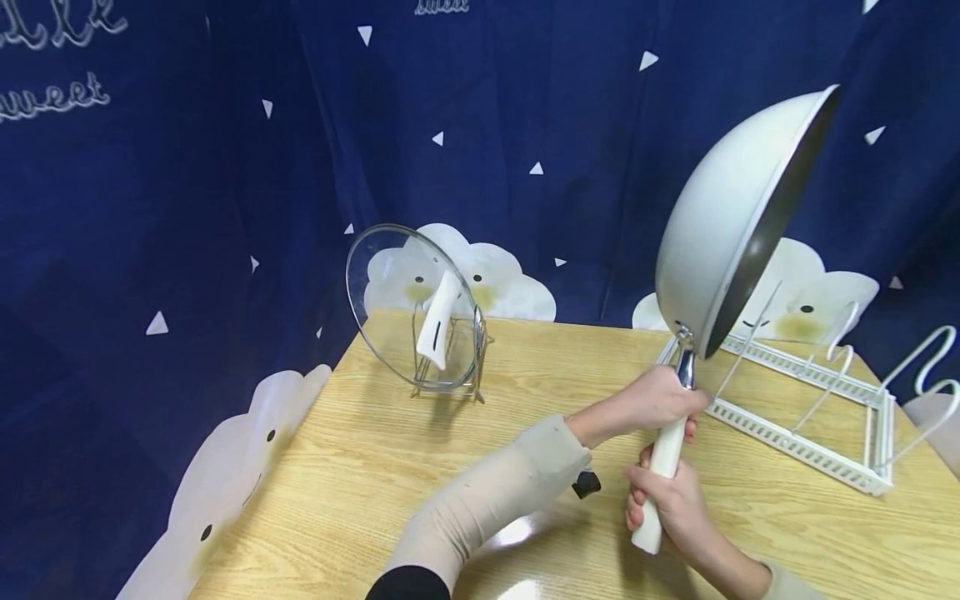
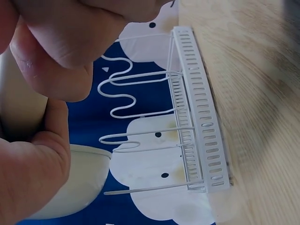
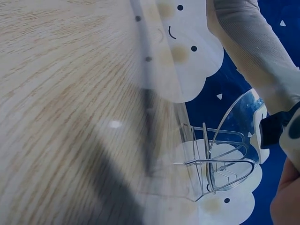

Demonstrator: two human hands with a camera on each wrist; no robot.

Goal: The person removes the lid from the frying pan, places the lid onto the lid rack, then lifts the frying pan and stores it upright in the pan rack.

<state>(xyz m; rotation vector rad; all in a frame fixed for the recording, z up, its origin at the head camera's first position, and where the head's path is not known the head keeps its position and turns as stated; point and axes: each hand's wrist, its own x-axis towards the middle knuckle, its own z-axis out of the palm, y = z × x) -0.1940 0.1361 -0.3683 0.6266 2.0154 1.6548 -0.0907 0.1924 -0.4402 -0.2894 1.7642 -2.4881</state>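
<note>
A white wok (image 1: 731, 204) with a dark inside is held up, its bowl above the handle and its opening facing right. My left hand (image 1: 651, 402) grips the white handle (image 1: 667, 450) just below the metal neck. Lower down, near the handle's end, my right hand (image 1: 672, 502) holds it too. In the left wrist view, the left hand's (image 2: 51, 61) fingers and thumb curl round the handle, with the wok's pale outside (image 2: 84, 180) behind them. The wok overlaps the far left corner of a white rack (image 1: 806, 450) in the head view.
A glass lid (image 1: 382, 333) with a white grip leans in a small wire stand (image 1: 480, 367) at the table's back left. White wavy dividers (image 1: 847, 350) rise from the rack at the right. A dark blue curtain (image 1: 480, 100) hangs behind the wooden table (image 1: 360, 467).
</note>
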